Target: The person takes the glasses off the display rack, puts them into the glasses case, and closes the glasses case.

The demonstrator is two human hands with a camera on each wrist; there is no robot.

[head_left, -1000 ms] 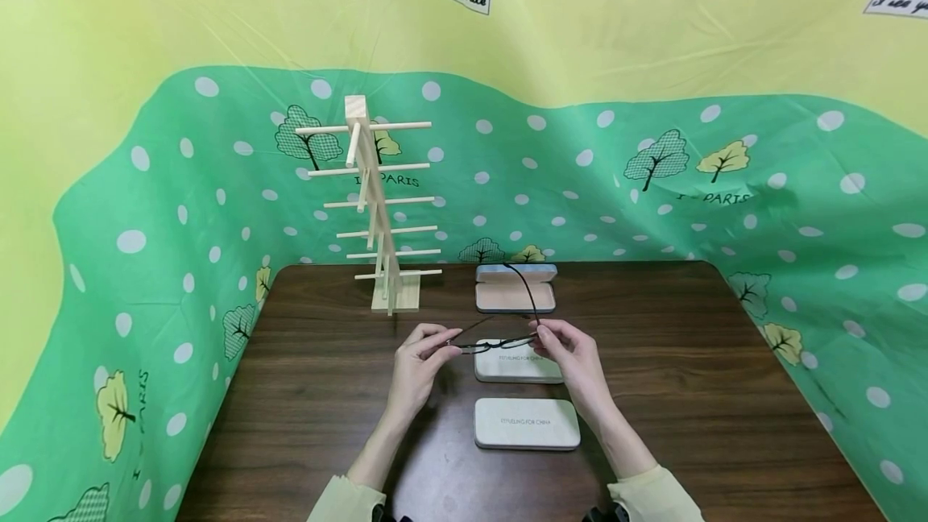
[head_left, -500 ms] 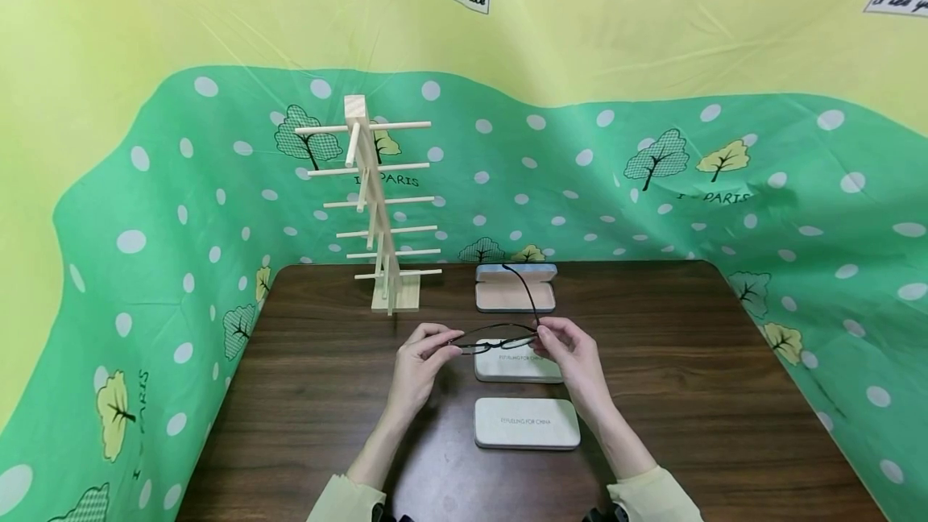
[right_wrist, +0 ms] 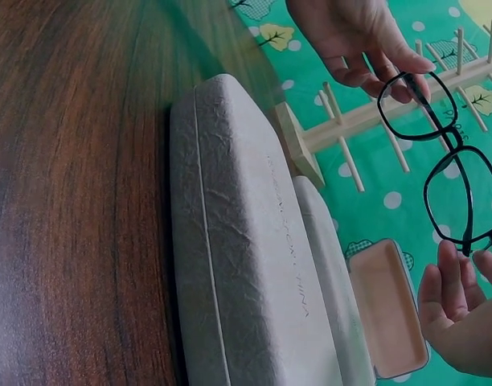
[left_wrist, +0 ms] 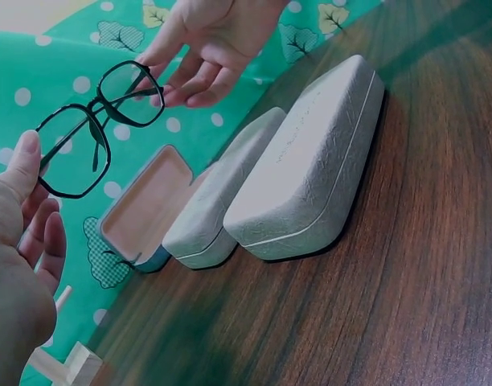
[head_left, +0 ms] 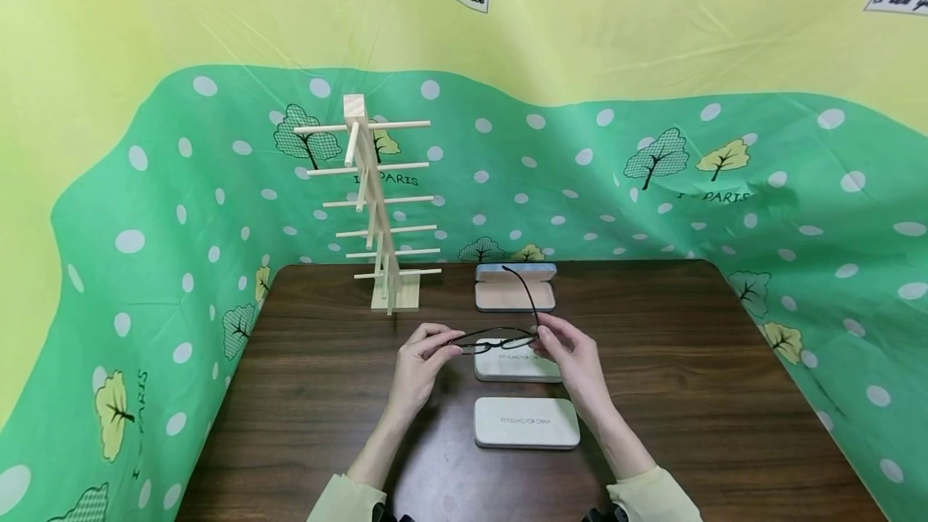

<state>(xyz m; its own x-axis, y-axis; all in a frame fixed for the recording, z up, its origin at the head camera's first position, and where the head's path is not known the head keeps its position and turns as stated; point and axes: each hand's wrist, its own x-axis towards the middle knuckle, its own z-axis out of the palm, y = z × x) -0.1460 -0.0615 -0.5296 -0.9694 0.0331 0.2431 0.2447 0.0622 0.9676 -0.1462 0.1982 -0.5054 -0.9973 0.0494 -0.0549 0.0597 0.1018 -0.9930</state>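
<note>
Above the table, a pair of black-framed eyeglasses [head_left: 487, 347] is stretched between two hands. My left hand [head_left: 418, 370] pinches the left end of the frame between thumb and fingers, as the left wrist view also shows. At the opposite end, my right hand [head_left: 577, 358] grips near the hinge. One temple arm sticks out away from me, past the right fingers; the other lies folded across behind the lenses. In the head view, the eyeglasses overlap a closed pale glasses case [head_left: 518, 373]. A second closed case [head_left: 527, 423] lies nearer me.
Farther back, a glasses case [head_left: 515, 296] lies open with its pinkish lining showing. A wooden display stand [head_left: 386, 240] with several crosswise pegs rises at the back left. The dark wooden table [head_left: 710, 393] meets a green and yellow cloth backdrop [head_left: 580, 184] at its rear edge.
The left temple arm of the eyeglasses has swung inward toward the lenses, from pointing backward at a slant to lying along the frame. Both hands stay nearly in place.
</note>
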